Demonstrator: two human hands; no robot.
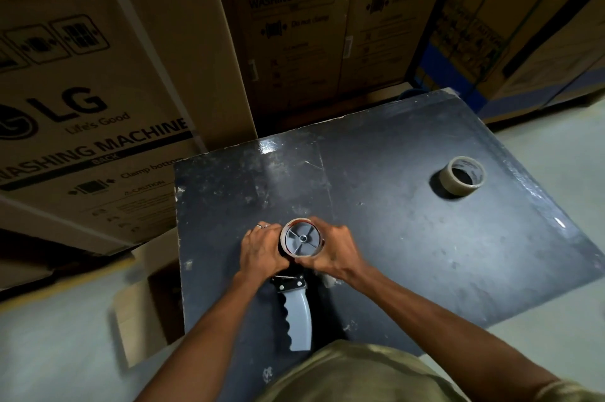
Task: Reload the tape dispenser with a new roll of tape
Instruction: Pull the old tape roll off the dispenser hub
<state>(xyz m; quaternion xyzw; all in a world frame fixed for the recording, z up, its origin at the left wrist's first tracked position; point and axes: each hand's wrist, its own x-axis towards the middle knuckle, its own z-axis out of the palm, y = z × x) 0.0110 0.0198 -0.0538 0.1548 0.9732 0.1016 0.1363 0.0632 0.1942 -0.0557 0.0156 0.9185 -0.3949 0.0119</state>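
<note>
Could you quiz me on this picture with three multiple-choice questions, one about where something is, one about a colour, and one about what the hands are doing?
1. Where is the loose tape roll?
A. far right of the dark table
B. on the floor
C. on a carton

2. What colour is the tape dispenser handle?
A. red
B. grey
C. yellow

3. What are the hands doing?
A. hanging idle
B. both gripping the roll on the dispenser's wheel
C. lifting a carton

Answers: 1 A, it lies alone near the table's right edge. 2 B, the ridged handle is grey. 3 B, the left hand and right hand curl round the roll on the wheel.
</note>
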